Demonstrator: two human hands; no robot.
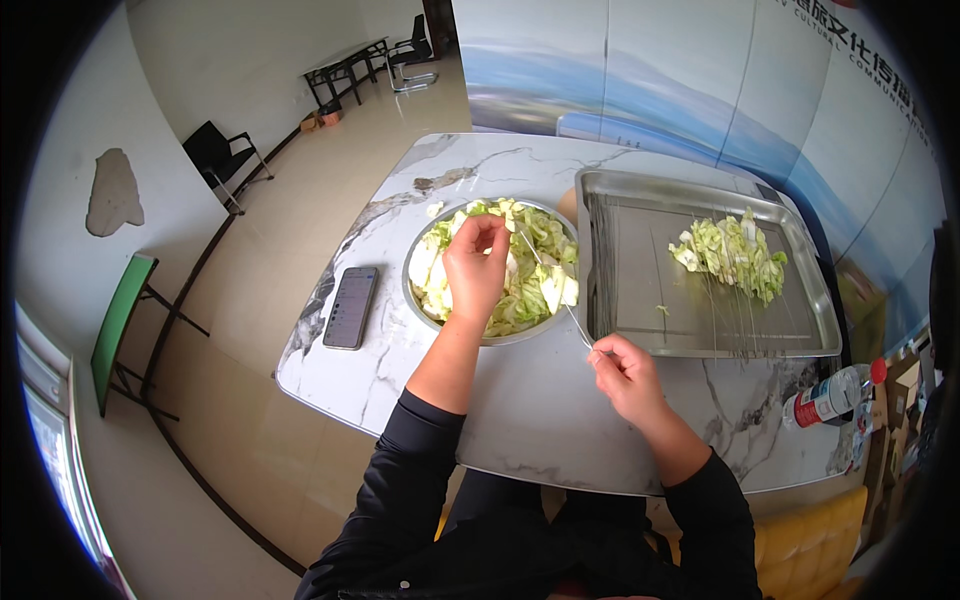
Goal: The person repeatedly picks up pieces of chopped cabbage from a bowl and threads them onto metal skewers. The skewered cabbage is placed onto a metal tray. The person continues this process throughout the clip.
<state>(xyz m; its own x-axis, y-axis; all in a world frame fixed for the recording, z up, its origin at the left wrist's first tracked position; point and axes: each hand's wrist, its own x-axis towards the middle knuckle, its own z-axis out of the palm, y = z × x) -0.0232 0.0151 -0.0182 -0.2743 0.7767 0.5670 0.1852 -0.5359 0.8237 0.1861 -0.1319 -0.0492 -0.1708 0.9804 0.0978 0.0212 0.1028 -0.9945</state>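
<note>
My right hand [626, 379] pinches one end of a thin metal skewer [579, 324], which slants up and left over a round metal bowl [413, 304]. A pale piece of cabbage leaf [559, 288] sits partway along the skewer. Above the bowl, my left hand [478, 262] has its fingertips closed on a small cabbage piece [511, 223] near the skewer's far end. Torn cabbage [551, 232] fills the bowl. On the metal tray [637, 300] to the right lie a bundle of bare skewers [602, 270] and several skewers threaded with cabbage [731, 255].
A smartphone [350, 307] lies left of the bowl on the marble-patterned table [555, 420]. At the right, a plastic bottle [832, 397] with a red cap lies by the tray. A yellow padded seat [814, 536] is at lower right, a blue chair back [622, 129] behind the table.
</note>
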